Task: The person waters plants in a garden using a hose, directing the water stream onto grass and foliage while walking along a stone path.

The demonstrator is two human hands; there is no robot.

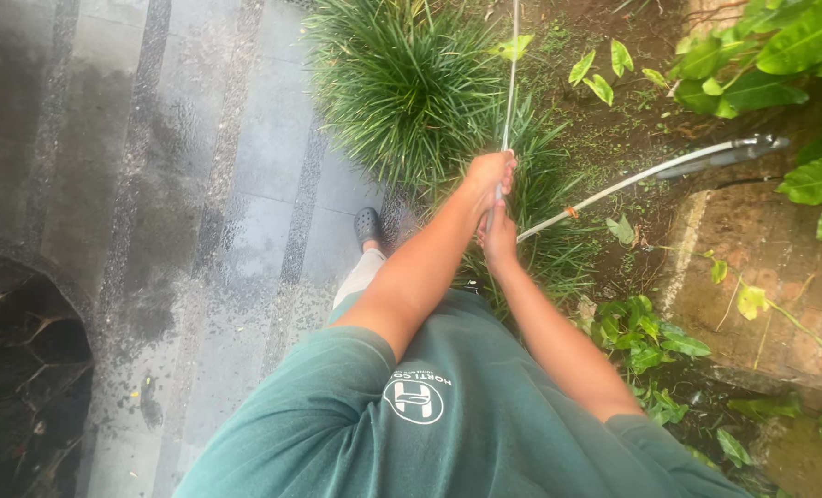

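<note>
hose (614, 187), pale and thin, runs out to the right of your fingers and ends in a grey nozzle (752, 146) over a stone edge, well apart from your hands; another length of it rises straight up from your grip toward the top of the frame. paving (199, 184) of wet grey slabs spreads wide to the left of your fingers. your green shirt (448, 415) fills the bottom, nearer you than both hands. grass clump (402, 83) with long thin blades stands just up and left of your fingers, and its blades pass beneath them. broad-leaved plants (780, 55) sit far right of the fingers, above the nozzle. bare soil (604, 120) lies between the grass and those leaves. your left hand (489, 173) is curled shut around the hose, fingers pressed together. your right hand (498, 235) sits just below it, touching it, fingers also wrapped on the hose. your dark clog (367, 226) rests on the paving, left of both hands.
</note>
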